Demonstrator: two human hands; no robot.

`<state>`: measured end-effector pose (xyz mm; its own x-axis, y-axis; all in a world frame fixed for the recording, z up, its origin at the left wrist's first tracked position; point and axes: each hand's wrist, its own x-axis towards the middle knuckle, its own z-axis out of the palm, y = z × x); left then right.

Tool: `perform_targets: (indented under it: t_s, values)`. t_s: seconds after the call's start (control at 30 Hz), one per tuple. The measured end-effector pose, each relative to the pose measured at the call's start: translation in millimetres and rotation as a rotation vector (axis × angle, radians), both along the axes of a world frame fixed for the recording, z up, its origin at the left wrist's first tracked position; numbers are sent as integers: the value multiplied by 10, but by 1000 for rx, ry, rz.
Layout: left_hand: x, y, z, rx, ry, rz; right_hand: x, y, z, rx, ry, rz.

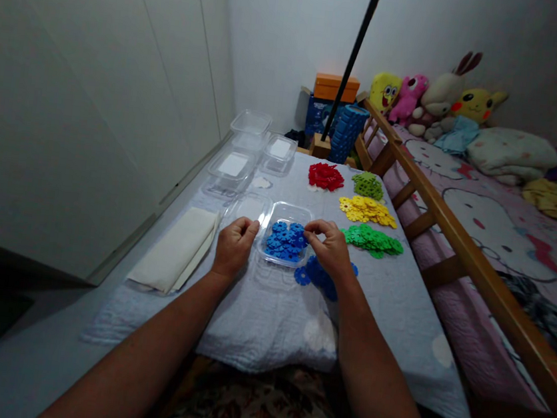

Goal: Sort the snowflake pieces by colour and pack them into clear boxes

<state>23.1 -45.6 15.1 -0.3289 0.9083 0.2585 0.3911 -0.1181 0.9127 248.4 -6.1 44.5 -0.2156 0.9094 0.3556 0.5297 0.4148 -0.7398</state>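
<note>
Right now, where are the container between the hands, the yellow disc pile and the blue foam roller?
Clear plastic container [289, 213]: head view, bare far wall.
Yellow disc pile [367, 210]: head view, middle of the heap.
Blue foam roller [348, 134]: head view, middle of its side.

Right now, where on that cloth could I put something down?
Probably the near cloth, between the right forearm and wooden rail, or between that and the left forearm. Crowded: around the blue-filled tub, right hand and green pile.
</note>
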Motion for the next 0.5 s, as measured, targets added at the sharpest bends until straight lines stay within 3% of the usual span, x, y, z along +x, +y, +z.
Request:
perform_targets:
  t_s: [0.3,0.5]
  values:
    - [6,32,-43,-5,4,-44,-88,-34,-7,-40,-303,53]
    - [15,32,-37,-5,-31,-63,-71,-11,-23,-10,-262,41]
